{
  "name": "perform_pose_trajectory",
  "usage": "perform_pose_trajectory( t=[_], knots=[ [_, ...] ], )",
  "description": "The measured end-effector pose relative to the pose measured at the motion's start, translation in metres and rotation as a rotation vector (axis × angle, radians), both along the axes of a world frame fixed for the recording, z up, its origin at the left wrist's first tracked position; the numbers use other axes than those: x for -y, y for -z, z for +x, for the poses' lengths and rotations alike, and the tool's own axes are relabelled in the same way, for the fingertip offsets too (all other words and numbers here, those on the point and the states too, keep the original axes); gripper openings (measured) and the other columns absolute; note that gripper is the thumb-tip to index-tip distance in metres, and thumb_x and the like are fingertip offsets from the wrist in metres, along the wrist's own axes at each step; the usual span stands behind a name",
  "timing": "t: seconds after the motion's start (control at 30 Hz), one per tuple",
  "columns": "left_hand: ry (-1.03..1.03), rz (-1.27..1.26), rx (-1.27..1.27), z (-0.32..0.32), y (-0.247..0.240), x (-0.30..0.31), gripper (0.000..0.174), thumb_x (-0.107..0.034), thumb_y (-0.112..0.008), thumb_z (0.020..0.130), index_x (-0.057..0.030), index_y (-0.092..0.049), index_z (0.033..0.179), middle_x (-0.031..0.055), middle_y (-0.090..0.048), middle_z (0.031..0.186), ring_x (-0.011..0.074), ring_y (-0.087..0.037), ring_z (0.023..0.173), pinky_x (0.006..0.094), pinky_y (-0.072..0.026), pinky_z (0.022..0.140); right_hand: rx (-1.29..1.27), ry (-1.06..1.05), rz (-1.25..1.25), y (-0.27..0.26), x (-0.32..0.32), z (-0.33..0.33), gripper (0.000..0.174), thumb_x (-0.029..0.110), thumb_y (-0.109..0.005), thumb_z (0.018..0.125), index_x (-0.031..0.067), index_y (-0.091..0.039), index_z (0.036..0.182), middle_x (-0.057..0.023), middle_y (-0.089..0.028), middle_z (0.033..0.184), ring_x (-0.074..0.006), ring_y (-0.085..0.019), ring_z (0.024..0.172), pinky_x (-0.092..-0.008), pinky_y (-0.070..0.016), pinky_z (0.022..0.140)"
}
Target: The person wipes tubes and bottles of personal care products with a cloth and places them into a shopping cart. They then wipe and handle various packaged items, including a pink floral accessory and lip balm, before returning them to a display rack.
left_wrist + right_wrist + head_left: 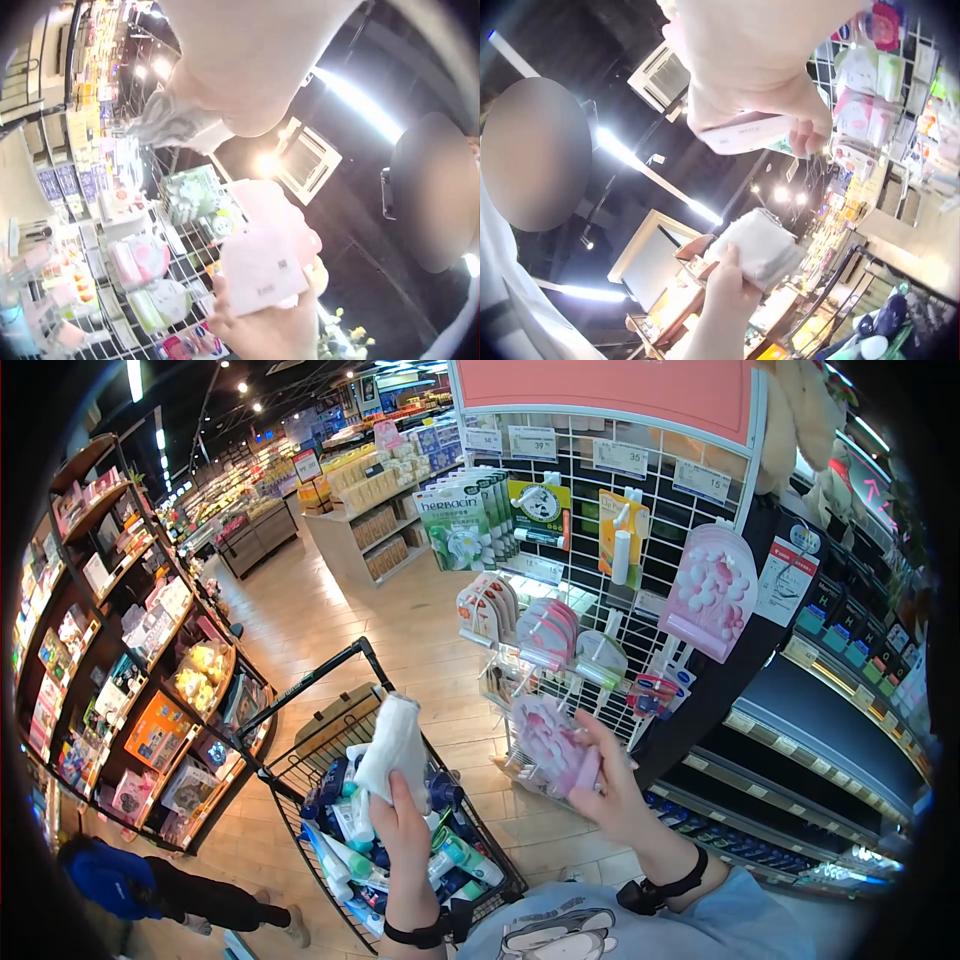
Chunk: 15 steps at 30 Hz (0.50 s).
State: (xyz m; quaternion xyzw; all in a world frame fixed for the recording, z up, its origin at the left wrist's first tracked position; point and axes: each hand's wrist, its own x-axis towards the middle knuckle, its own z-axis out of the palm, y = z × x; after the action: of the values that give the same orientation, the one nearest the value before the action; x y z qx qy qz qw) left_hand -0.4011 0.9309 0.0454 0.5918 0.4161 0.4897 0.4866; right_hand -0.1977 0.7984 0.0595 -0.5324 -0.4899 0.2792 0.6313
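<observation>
A folded white cloth (pixel 390 745) is gripped in my left hand (pixel 402 825) above the cart's basket; the right wrist view shows the cloth (pixel 759 244) with the thumb against it. My right hand (pixel 612 785) holds a pink package (pixel 552 745) with rounded bumps by its edges, in front of the wire rack. In the left wrist view the flat back of the package (pixel 262 274) bears a small square code, and fingers of the right hand (pixel 274 330) wrap its lower edge. A similar pink package (pixel 708 590) hangs on the rack.
The black cart (pixel 305 840) holds many tubes and bottles (pixel 350 860). A wire rack (pixel 640 490) with hanging packs stands ahead, shelves (pixel 800 760) at right. Bookshelves (pixel 150 660) line the left. A person in blue (pixel 115 880) is at lower left. Wooden floor (pixel 310 600) runs between.
</observation>
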Motion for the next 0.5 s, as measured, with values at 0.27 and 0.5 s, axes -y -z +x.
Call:
perform_pose_trajectory(
  t=[0.27,0.5],
  knots=[
    [0.501,1.032,-0.687,0.042,-0.018,0.053,0.062,-0.018,-0.062,0.07,-0.0228,-0.049,0.131,0.0039,-0.043,0.139,0.0269,-0.038,0.129,0.0514,-0.0203,0.107,-1.26,-0.593,-0.216,0.01,-0.022,-0.013,0.068,0.061,-0.028,0.091,0.0147,-0.028,0.141,-0.0095,-0.04,0.138,-0.0241,-0.046,0.122,-0.0438,-0.0472,0.093],
    [0.42,0.906,-0.634,0.036,-0.014,0.041,0.05,-0.021,-0.061,0.077,-0.0239,-0.055,0.126,0.0065,-0.043,0.139,0.0305,-0.036,0.131,0.0547,-0.0192,0.105,-1.277,-0.701,-0.255,0.026,-0.019,-0.004,0.068,0.066,-0.026,0.088,0.0182,-0.037,0.135,-0.0083,-0.058,0.116,-0.029,-0.062,0.078,-0.0376,-0.0449,0.047]
  ],
)
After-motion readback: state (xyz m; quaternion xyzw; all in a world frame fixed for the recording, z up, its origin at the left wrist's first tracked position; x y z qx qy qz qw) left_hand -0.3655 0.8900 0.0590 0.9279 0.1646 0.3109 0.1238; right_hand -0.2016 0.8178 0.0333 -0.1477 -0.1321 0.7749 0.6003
